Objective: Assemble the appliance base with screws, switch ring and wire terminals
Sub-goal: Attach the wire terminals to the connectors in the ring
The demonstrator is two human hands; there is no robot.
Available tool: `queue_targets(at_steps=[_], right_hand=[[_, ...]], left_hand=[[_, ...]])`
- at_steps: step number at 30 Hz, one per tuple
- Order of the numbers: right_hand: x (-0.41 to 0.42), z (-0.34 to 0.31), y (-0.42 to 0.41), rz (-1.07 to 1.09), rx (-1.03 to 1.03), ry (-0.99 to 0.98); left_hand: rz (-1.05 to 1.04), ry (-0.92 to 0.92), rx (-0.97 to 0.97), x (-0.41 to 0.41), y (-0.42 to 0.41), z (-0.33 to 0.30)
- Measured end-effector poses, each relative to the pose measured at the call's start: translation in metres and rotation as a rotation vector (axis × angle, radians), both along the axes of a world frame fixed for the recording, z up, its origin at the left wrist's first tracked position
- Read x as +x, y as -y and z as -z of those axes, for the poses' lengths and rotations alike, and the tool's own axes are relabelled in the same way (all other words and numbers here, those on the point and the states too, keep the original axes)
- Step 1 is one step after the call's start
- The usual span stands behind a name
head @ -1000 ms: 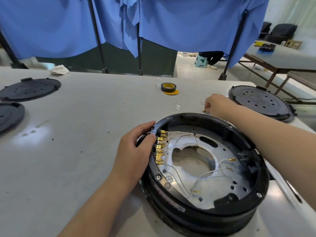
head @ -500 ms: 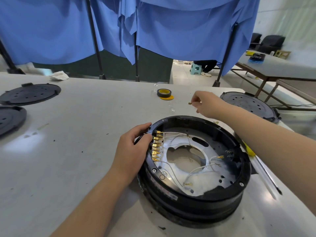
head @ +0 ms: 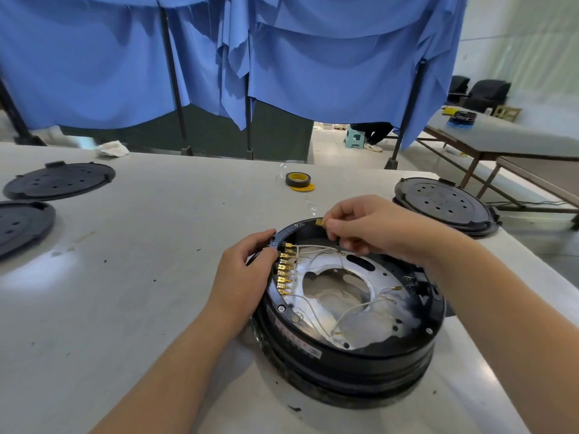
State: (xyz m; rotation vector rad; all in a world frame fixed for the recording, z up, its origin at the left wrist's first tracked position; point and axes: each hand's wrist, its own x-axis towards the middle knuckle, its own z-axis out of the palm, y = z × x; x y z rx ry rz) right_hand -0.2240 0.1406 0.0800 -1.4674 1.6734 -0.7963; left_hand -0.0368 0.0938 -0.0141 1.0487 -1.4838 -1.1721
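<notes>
A round black appliance base (head: 347, 355) lies on the grey table, its open side up, showing a silver inner plate (head: 366, 333) with white wires. A row of several brass terminals (head: 285, 270) lines its left inner rim. My left hand (head: 242, 277) grips that left rim, thumb and fingers curled over the edge beside the terminals. My right hand (head: 369, 227) hovers over the far rim and pinches a small brass terminal (head: 319, 222) between thumb and forefinger.
A black disc cover (head: 441, 205) sits to the right of the base. Two more black covers (head: 59, 180) (head: 18, 223) lie at the far left. A yellow-cored tape roll (head: 297, 180) stands beyond the base. The table's right edge runs close to the base.
My right hand lifted a brass terminal from the table beyond the base and brought it back over the far rim. My left hand stayed on the left rim.
</notes>
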Motion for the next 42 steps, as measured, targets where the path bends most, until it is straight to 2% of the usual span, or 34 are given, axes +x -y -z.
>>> queue_targets(at_steps=[4,13,16,21,28,37,42], right_hand=[[0.017,0.014,-0.002,-0.044,-0.006,0.022],[0.024,0.033,-0.012,-0.062,-0.231,-0.121],[0.022,0.034,-0.013,-0.070,-0.220,-0.161],[0.027,0.037,-0.013,-0.097,-0.233,-0.240],[0.034,0.042,-0.013,-0.094,-0.287,-0.304],[0.038,0.043,-0.011,-0.095,-0.231,-0.202],[0.039,0.043,-0.011,-0.111,-0.190,-0.209]], left_hand=[[-0.010,0.018,-0.017,0.000,-0.001,-0.002],[0.009,-0.013,-0.024,-0.002,-0.002,0.000],[-0.007,-0.018,-0.021,-0.003,-0.003,0.000],[-0.130,0.082,-0.159,0.000,-0.002,0.002],[-0.110,0.072,-0.177,0.000,0.000,0.004],[-0.083,0.057,-0.176,0.001,0.000,0.005],[-0.082,0.059,-0.186,0.001,0.000,0.005]])
